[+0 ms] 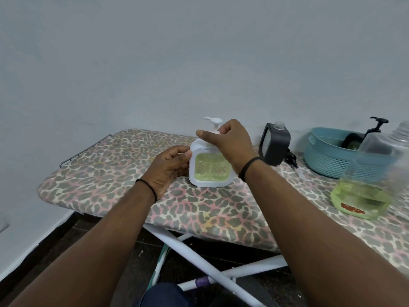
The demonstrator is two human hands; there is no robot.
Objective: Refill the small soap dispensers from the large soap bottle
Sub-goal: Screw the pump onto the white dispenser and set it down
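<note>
Both hands (170, 165) (230, 140) gripping white dispenser (210, 169), black dispenser (274, 142), basket (327, 160), large bottle (365, 185) rightward

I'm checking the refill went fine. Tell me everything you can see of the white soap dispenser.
The white soap dispenser stands upright on the ironing board. It looks plastic, squarish with a clear front window showing green soap nearly to the top. The left hand holds its side; the right hand pinches the collar of its white pump.

white dispenser (209, 167), green soap, leopard-print board (106, 173), teal basket (327, 160)
</note>
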